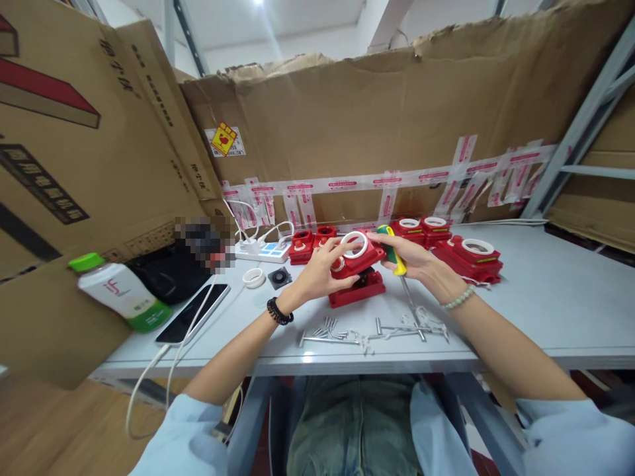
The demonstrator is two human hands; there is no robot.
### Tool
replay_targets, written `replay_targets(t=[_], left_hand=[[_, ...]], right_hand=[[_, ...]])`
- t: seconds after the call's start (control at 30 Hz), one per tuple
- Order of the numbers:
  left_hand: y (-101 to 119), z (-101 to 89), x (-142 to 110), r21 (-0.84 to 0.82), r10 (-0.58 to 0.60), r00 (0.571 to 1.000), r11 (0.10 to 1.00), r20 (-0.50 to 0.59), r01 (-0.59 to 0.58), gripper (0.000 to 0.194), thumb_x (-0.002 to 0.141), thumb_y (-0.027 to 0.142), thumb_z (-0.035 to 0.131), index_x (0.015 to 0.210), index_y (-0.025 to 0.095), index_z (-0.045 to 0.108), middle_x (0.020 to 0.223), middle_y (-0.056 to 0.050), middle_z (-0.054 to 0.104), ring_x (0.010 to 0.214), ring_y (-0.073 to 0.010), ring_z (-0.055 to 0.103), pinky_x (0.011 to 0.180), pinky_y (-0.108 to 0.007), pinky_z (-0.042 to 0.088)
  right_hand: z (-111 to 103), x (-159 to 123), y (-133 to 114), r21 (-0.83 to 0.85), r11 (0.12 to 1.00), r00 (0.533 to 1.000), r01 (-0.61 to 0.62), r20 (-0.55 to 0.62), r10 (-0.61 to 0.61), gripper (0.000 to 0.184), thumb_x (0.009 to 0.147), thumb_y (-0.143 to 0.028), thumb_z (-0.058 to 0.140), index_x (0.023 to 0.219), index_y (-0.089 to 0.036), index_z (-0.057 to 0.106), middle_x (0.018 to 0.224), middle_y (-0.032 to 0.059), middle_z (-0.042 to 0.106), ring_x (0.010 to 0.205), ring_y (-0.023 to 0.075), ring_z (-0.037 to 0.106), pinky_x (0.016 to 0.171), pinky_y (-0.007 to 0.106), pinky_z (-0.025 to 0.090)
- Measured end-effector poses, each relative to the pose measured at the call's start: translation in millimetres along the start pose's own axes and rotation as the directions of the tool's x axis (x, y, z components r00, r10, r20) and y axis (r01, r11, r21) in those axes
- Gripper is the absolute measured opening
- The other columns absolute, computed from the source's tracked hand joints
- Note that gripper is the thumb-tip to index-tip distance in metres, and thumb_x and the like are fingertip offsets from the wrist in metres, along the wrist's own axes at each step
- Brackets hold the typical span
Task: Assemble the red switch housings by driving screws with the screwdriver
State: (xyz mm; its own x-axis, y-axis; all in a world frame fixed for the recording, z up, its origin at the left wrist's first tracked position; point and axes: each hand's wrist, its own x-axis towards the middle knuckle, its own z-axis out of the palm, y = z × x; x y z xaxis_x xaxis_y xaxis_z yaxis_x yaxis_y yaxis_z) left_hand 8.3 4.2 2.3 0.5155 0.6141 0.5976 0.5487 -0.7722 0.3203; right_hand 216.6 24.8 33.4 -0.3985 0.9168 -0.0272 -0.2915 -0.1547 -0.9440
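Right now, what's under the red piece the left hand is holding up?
A red base and a black part. The red piece and left hand hide anything else there.

Your red cover (368, 260), chunky white ring (366, 244) and all, is tipped up over your red base (357, 295), with something black (366, 275) showing in between. Your green-and-yellow screwdriver (399, 266) slants just beside them, metal shaft angled down toward you.
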Motion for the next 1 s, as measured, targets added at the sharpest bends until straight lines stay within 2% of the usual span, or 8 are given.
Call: replay_targets(t=[0.17, 0.27, 0.33, 0.47, 0.6, 0.8, 0.93, 1.0], left_hand=[[-3.2, -11.3, -0.5, -0.054, 0.070, 0.989, 0.996, -0.132, -0.078, 0.066, 0.081, 0.035, 0.069, 0.141, 0.024, 0.042, 0.140, -0.012, 0.051, 0.126, -0.0270, 0.050, 0.107, -0.042, 0.040], [-16.1, -28.2, -4.8, -0.069, -0.021, 0.961, 0.998, -0.277, 0.002, 0.064, 0.079, 0.038, 0.071, 0.136, 0.022, 0.045, 0.135, -0.012, 0.055, 0.118, -0.0258, 0.057, 0.098, -0.038, 0.048], [-27.8, -43.5, -8.2, -0.099, -0.122, 0.903, 0.991, -0.412, 0.089, 0.064, 0.077, 0.043, 0.073, 0.131, 0.022, 0.047, 0.122, -0.010, 0.062, 0.102, -0.0230, 0.063, 0.085, -0.035, 0.053], [-47.9, -74.3, -13.8, -0.187, -0.217, 0.726, 0.975, -0.653, 0.123, 0.058, 0.077, 0.052, 0.071, 0.121, 0.022, 0.048, 0.096, -0.004, 0.064, 0.079, -0.0172, 0.064, 0.074, -0.033, 0.054], [-56.5, -92.1, -16.9, -0.176, -0.189, 0.640, 0.981, -0.745, 0.085, 0.056, 0.078, 0.056, 0.069, 0.116, 0.022, 0.046, 0.095, -0.003, 0.061, 0.079, -0.0161, 0.064, 0.074, -0.031, 0.054], [-59.8, -94.7, -20.2, -0.131, -0.153, 0.616, 0.988, -0.773, 0.081, 0.058, 0.078, 0.054, 0.069, 0.119, 0.022, 0.045, 0.097, -0.004, 0.061, 0.081, -0.0171, 0.065, 0.075, -0.033, 0.055], [-59.4, -90.1, -20.5, -0.134, -0.166, 0.634, 0.986, -0.755, 0.099, 0.060, 0.076, 0.053, 0.072, 0.121, 0.022, 0.045, 0.096, -0.004, 0.061, 0.079, -0.0173, 0.064, 0.074, -0.034, 0.055], [-57.4, -84.9, -19.3, -0.139, -0.168, 0.660, 0.986, -0.732, 0.096, 0.064, 0.077, 0.053, 0.072, 0.125, 0.023, 0.043, 0.100, -0.005, 0.061, 0.083, -0.0184, 0.065, 0.077, -0.037, 0.056]], right_hand=[[-2.3, -3.1, -5.4, -0.066, 0.996, 0.991, 0.068, -0.107, -0.074, 0.014, 0.072, -0.027, 0.073, 0.072, -0.015, 0.064, 0.061, 0.0016, 0.065, 0.048, 0.0081, 0.055, 0.028, 0.014, 0.027], [-1.0, -5.9, -8.4, -0.247, 0.946, 0.935, 0.209, -0.233, -0.267, 0.015, 0.070, -0.026, 0.073, 0.072, -0.012, 0.066, 0.079, 0.0092, 0.072, 0.049, 0.0067, 0.053, 0.031, 0.016, 0.029], [7.6, -6.1, -9.1, -0.411, 0.880, 0.905, 0.236, -0.236, -0.353, 0.014, 0.067, -0.023, 0.074, 0.069, -0.012, 0.066, 0.072, 0.0078, 0.069, 0.046, 0.0061, 0.049, 0.031, 0.017, 0.028], [51.6, 7.9, 1.6, -0.706, 0.681, 0.968, 0.196, 0.029, -0.249, 0.008, 0.063, -0.015, 0.072, 0.066, -0.013, 0.065, 0.051, -0.0024, 0.056, 0.043, 0.0067, 0.048, 0.040, 0.019, 0.036], [115.7, 40.7, 35.4, -0.855, 0.466, 0.970, 0.227, 0.244, -0.025, 0.023, 0.059, -0.012, 0.073, 0.079, -0.014, 0.064, 0.064, 0.0002, 0.065, 0.050, 0.0100, 0.056, 0.045, 0.020, 0.043], [180.0, 74.1, 83.1, -0.902, 0.394, 0.971, 0.177, 0.226, 0.080, 0.015, 0.059, -0.009, 0.070, 0.065, -0.014, 0.057, 0.057, 0.0044, 0.064, 0.055, 0.0167, 0.062, 0.043, 0.021, 0.043], [177.7, 74.9, 74.1, -0.888, 0.410, 0.978, 0.208, 0.200, -0.062, 0.017, 0.063, -0.009, 0.069, 0.074, -0.015, 0.057, 0.079, 0.0082, 0.069, 0.075, 0.0188, 0.065, 0.050, 0.020, 0.043], [162.7, 68.6, 56.3, -0.861, 0.464, 0.978, 0.208, 0.178, -0.107, 0.014, 0.071, -0.017, 0.066, 0.082, -0.016, 0.058, 0.078, 0.0061, 0.067, 0.068, 0.0149, 0.062, 0.048, 0.019, 0.042]])
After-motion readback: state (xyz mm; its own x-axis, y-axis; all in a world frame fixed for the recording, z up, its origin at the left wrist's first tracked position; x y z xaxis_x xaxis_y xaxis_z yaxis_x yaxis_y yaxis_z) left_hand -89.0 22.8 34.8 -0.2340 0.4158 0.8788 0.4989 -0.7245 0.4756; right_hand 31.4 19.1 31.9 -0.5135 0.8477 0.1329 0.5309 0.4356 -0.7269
